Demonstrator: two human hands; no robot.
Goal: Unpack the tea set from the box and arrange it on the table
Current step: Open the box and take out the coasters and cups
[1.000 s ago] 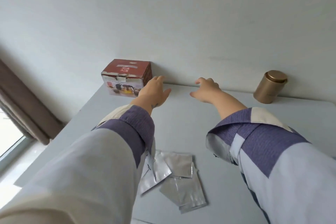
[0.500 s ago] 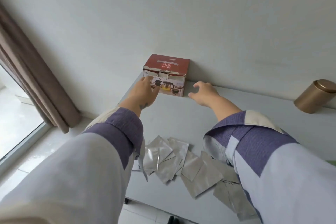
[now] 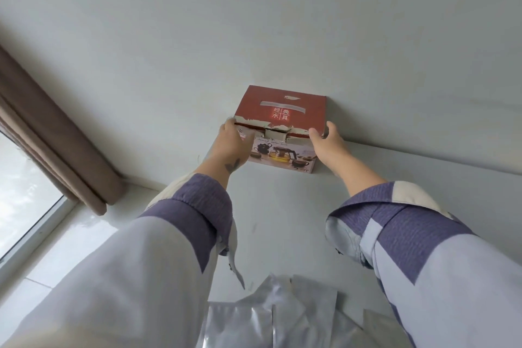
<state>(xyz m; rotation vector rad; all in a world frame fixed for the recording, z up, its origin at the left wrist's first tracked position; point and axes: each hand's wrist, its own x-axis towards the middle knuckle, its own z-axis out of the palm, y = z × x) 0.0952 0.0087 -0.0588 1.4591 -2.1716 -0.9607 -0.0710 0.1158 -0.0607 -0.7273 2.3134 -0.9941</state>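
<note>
While both arms are stretched forward over the tabletop (image 3: 282,215), the box (image 3: 282,114) is held between the two hands, one at each end. The left hand (image 3: 233,144) is laid against the box's left end, its fingertips curled onto the upper front corner at the torn edge of the lid. The right hand (image 3: 327,141) is clamped on the right end, with the thumb set on the front edge and the fingers wrapped round the side. The box is seen standing at the far edge of the tabletop, against the pale wall (image 3: 254,22); its red lid is shut, and a glass teapot with cups is pictured on its front face. Nearer the person, several silver foil pouches (image 3: 282,316) are spread flat on the tabletop. A brown curtain (image 3: 48,135) is hung beside a window (image 3: 19,195) at the left.
</note>
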